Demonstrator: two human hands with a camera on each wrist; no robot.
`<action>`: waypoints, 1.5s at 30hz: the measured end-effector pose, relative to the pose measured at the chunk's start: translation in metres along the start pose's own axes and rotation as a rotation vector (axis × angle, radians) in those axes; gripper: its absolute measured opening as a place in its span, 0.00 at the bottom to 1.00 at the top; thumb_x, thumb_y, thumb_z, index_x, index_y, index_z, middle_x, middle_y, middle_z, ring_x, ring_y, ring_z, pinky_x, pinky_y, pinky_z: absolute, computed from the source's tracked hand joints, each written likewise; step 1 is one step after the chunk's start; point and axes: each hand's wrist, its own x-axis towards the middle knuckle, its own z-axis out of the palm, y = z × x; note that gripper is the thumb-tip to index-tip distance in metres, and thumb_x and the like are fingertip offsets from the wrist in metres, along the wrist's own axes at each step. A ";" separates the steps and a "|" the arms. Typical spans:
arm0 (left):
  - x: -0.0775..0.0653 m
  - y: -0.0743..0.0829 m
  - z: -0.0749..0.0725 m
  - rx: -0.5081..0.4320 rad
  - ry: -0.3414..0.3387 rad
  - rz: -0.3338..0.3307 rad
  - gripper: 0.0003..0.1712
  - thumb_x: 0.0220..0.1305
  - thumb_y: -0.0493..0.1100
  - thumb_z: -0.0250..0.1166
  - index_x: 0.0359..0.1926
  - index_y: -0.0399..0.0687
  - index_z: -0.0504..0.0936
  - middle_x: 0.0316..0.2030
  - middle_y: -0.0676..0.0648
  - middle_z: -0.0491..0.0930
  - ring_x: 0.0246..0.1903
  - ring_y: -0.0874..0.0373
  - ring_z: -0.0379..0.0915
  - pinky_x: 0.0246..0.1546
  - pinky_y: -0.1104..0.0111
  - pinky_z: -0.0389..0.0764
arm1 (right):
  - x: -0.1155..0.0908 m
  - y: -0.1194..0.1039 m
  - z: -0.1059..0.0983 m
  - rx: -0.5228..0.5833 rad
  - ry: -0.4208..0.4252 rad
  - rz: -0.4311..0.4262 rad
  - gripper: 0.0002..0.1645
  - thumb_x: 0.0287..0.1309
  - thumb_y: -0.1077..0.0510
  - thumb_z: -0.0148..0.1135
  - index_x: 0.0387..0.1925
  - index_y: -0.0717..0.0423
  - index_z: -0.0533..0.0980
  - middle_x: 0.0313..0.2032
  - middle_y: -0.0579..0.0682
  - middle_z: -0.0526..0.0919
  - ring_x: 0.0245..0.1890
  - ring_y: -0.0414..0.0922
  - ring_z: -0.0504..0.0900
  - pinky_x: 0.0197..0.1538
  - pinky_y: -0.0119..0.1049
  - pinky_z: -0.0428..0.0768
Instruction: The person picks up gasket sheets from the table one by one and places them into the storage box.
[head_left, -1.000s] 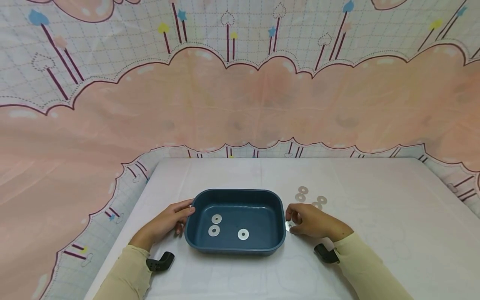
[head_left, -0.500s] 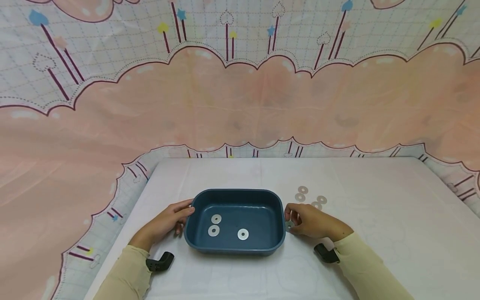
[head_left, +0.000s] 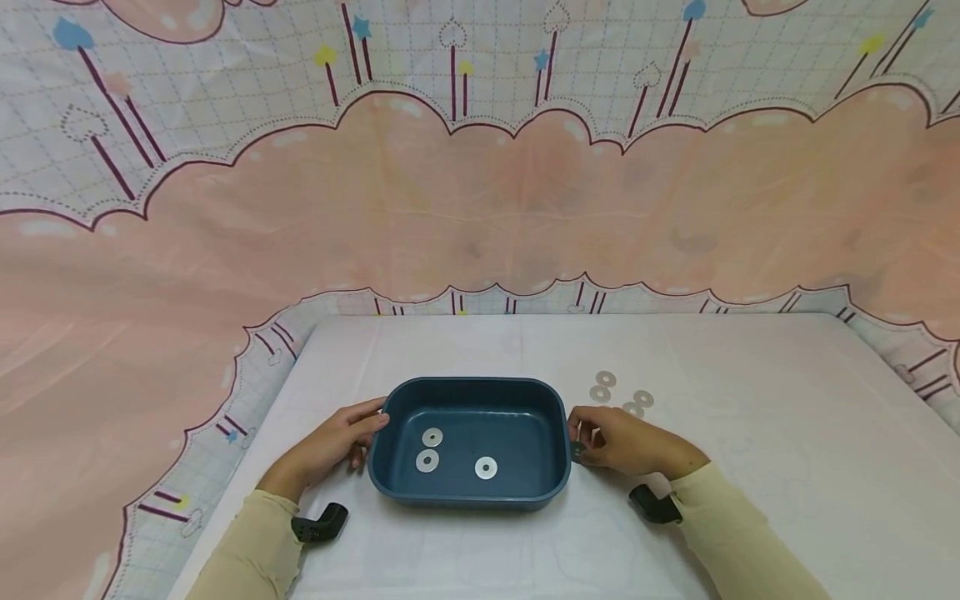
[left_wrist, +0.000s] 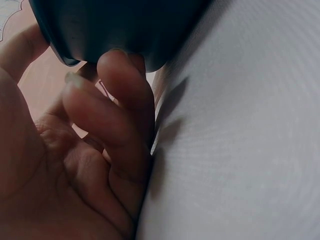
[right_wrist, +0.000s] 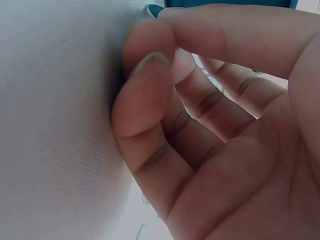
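Note:
A dark blue rectangular tray (head_left: 470, 505) stands on the white table, with a few flat metal washers (head_left: 486, 468) lying on its floor. At its left end my left hand (head_left: 335, 442) holds the wall, thumb at the rim and other fingers against the outer side. Just off the right end, my right hand (head_left: 626, 442) pinches another washer (head_left: 577, 451) low at the table, between thumb and fingers. Only an edge of this washer (right_wrist: 155, 10) shows in the right wrist view, mirroring the tray's blue. The fingertips hide the rest.
Several more washers (head_left: 606, 380) lie on the table behind my right hand, some partly covered by it. The white tabletop (head_left: 787, 433) extends to the right. A patterned cloth (head_left: 480, 208) hangs behind the table.
The washer in my right hand has tilted, turning from bright to dark beside the tray. My right hand has shifted slightly left; the left hand and the tray have stayed put.

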 end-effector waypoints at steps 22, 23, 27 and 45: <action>0.002 -0.003 0.001 -0.001 0.009 -0.018 0.38 0.74 0.54 0.56 0.76 0.42 0.58 0.23 0.51 0.71 0.21 0.59 0.69 0.24 0.69 0.76 | -0.012 -0.032 -0.043 0.039 0.113 -0.022 0.11 0.63 0.67 0.63 0.44 0.53 0.73 0.33 0.54 0.80 0.29 0.46 0.80 0.31 0.33 0.79; 0.002 -0.003 0.001 0.000 0.010 -0.017 0.38 0.74 0.54 0.56 0.76 0.42 0.58 0.23 0.51 0.71 0.21 0.59 0.69 0.24 0.69 0.76 | -0.011 -0.035 -0.045 0.030 0.111 -0.028 0.11 0.63 0.67 0.63 0.44 0.53 0.73 0.33 0.54 0.80 0.29 0.47 0.80 0.31 0.33 0.79; 0.002 -0.004 0.000 -0.003 0.009 -0.017 0.38 0.74 0.54 0.56 0.76 0.42 0.58 0.23 0.51 0.72 0.21 0.58 0.69 0.24 0.69 0.76 | -0.003 -0.048 -0.050 -0.001 0.096 -0.049 0.12 0.64 0.67 0.62 0.45 0.53 0.73 0.32 0.50 0.80 0.29 0.46 0.81 0.32 0.33 0.80; 0.001 -0.002 -0.002 0.008 0.015 -0.028 0.38 0.74 0.55 0.56 0.76 0.43 0.59 0.23 0.49 0.73 0.23 0.56 0.70 0.25 0.68 0.76 | 0.045 -0.097 -0.046 -0.011 0.068 -0.109 0.12 0.66 0.65 0.61 0.47 0.49 0.75 0.38 0.58 0.82 0.34 0.52 0.85 0.39 0.37 0.85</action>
